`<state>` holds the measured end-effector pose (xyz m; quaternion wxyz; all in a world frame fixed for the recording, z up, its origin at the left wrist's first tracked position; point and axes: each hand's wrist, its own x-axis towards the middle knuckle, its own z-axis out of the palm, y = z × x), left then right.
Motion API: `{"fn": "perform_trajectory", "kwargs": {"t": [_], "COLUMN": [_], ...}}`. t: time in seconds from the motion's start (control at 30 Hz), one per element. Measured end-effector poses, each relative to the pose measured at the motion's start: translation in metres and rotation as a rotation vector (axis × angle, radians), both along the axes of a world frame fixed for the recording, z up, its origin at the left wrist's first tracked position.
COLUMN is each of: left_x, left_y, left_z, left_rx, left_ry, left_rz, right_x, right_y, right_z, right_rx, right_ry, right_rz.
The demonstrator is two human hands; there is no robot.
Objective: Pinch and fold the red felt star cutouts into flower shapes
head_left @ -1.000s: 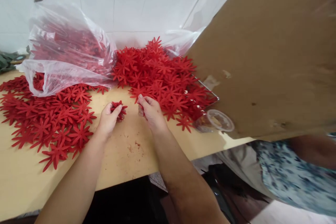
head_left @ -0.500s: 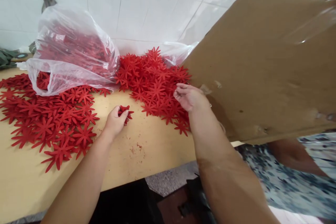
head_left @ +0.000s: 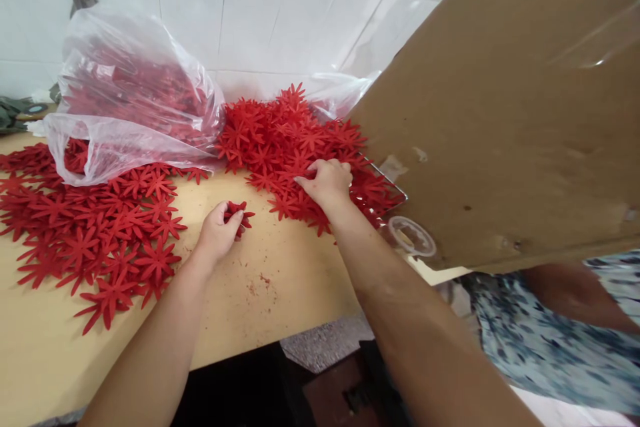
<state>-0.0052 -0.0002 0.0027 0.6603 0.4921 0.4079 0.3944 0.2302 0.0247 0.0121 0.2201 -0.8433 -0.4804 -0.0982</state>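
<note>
Closed around a small red felt flower piece (head_left: 240,213), my left hand (head_left: 220,230) is low over the wooden table (head_left: 235,320). My right hand (head_left: 327,183) reaches onto the pile of red flower shapes (head_left: 270,140) at the middle, thumb and forefinger at the flowers; whether it grips one is hidden. On the left lies another spread of red flowers (head_left: 110,227). Behind that spread sits a clear plastic bag (head_left: 140,87) full of red pieces.
A large cardboard sheet (head_left: 510,107) stands at the right. Near its lower edge are a clear round lid (head_left: 413,236) and a thin metal-rimmed edge (head_left: 383,177). Behind it, a person's patterned clothing (head_left: 560,333) shows. White tiles (head_left: 270,13) line the back wall.
My right hand has moved left onto the middle pile, uncovering the round lid and more flowers at the right. My left hand has stayed in place. The view has shifted slightly.
</note>
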Motion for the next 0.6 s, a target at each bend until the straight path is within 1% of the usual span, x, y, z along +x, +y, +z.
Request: {"fn": "perform_trajectory", "kwargs": {"t": [0.07,0.17,0.27,0.33,0.4,0.5,0.6], "left_x": [0.0,0.0,0.0,0.001,0.001,0.001,0.001], "left_y": [0.0,-0.001,-0.002,-0.002,-0.002,-0.002,-0.002], "left_z": [0.001,0.002,0.001,0.0,-0.001,-0.001,0.001], "left_rx": [0.001,-0.001,0.002,0.005,0.008,0.007,-0.005], "left_ry": [0.015,0.02,0.022,0.027,0.025,0.024,0.047], "left_rz": [-0.002,-0.002,-0.006,-0.011,-0.012,-0.014,-0.016], "right_x": [-0.002,0.002,0.014,0.024,0.032,0.042,0.046], "right_y": [0.0,-0.001,-0.003,-0.004,-0.003,0.0,0.005], "right_z": [0.0,0.004,0.01,0.013,0.014,0.013,0.011], "right_rx": [0.005,0.076,0.173,0.235,0.301,0.415,0.512], "right_ry": [-0.011,0.003,0.059,0.143,0.258,0.402,0.492], "right_rz": [-0.012,-0.013,0.047,0.101,0.125,0.105,0.066]}}
